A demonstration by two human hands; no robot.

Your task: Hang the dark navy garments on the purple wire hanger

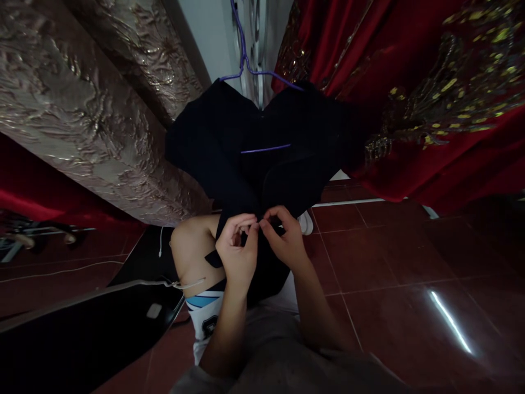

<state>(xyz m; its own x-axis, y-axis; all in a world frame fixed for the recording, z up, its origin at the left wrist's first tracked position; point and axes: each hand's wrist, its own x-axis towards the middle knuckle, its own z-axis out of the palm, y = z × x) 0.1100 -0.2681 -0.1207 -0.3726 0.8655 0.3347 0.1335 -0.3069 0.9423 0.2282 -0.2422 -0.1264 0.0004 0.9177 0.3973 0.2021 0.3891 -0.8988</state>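
Note:
A dark, short-sleeved garment [295,126] with an open neckline hangs on a purple wire hanger [245,60]. The hanger's lower bar shows inside the neck opening. At the garment's front edge, below the neckline, my left hand [240,238] pinches the dark cloth with thumb and fingers. Close beside it, my right hand [283,232] also pinches the front edge, so the fingertips of both hands nearly meet. Whether a button lies between them is too dark to make out. The lower part of the garment falls over my lap.
Shiny beige textured cloth [94,109] hangs at the left. Red fabric with gold sequins [410,109] hangs at the right. A black surface [102,323] with a white cable [139,283] lies at lower left, beside my bare knee [192,246]. Reddish tiles [381,273] cover the floor.

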